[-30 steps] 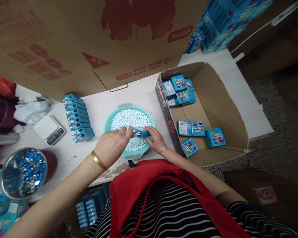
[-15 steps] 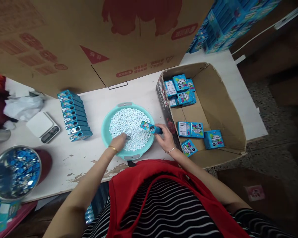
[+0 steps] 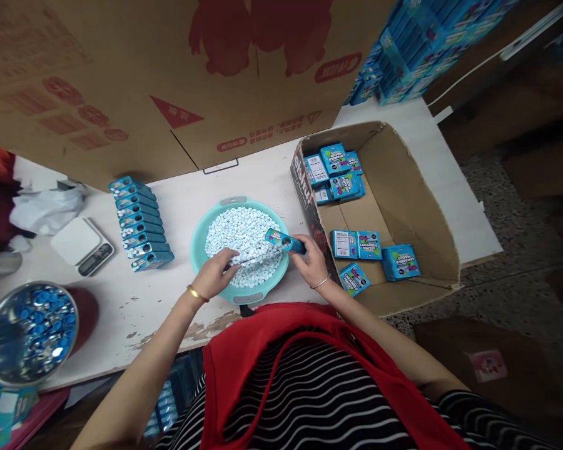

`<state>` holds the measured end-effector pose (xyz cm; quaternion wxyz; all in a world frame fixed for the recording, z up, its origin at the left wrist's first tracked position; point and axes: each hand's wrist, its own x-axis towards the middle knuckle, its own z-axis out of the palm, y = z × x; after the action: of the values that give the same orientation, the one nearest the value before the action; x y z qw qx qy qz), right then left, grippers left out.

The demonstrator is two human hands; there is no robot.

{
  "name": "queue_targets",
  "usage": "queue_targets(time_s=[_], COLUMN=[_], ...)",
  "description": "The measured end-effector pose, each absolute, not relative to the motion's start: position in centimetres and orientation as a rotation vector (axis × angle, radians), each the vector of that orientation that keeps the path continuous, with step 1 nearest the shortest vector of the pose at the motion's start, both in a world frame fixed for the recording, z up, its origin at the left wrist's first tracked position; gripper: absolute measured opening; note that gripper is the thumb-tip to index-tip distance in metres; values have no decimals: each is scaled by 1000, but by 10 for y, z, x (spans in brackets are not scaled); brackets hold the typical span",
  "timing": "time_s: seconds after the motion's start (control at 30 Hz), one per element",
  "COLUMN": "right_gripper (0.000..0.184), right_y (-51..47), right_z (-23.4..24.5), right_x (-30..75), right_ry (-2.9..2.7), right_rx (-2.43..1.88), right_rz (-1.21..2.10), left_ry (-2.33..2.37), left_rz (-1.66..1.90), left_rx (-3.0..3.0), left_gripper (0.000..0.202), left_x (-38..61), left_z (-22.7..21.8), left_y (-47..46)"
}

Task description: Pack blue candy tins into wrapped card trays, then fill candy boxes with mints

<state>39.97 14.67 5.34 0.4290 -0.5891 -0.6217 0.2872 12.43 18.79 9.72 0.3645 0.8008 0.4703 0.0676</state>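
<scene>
A teal basin (image 3: 201, 232) full of small white candies (image 3: 244, 234) stands on the white table in front of me. My left hand (image 3: 216, 275) is over its near side, fingers closed on what looks like a thin metal scoop among the candies. My right hand (image 3: 312, 262) holds a small blue candy box (image 3: 284, 240) by one end, tilted over the basin's right rim.
A row of blue boxes (image 3: 141, 222) stands left of the basin, beside a small white scale (image 3: 82, 245). A metal bowl of blue caps (image 3: 28, 331) is at the near left. An open carton (image 3: 403, 206) with several blue boxes sits on the right. A large cardboard sheet (image 3: 169, 75) rises behind.
My left hand left the box and went down into the candies with the scoop. My right hand kept the box and shifted it to the basin's right rim.
</scene>
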Motion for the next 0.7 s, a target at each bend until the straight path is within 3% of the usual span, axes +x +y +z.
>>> queue_targets(time_s=[0.13, 0.37, 0.5, 0.7], right_gripper=[38, 41, 39, 35], right_y=[148, 143, 142, 144], right_z=[49, 43, 42, 45], right_x=[387, 365, 361, 358], right_ry=[-1676, -1754, -1759, -1694], right_rx=[-1368, -1272, -1250, -1217], right_rz=[739, 753, 808, 847], left_ry=[1166, 1264, 1272, 1168], left_rz=[98, -425, -401, -325], left_rx=[2212, 2436, 2480, 2532], left_gripper=[23, 30, 41, 30], left_x=[124, 156, 173, 155], left_z=[147, 202, 225, 237], left_y=[194, 197, 189, 197])
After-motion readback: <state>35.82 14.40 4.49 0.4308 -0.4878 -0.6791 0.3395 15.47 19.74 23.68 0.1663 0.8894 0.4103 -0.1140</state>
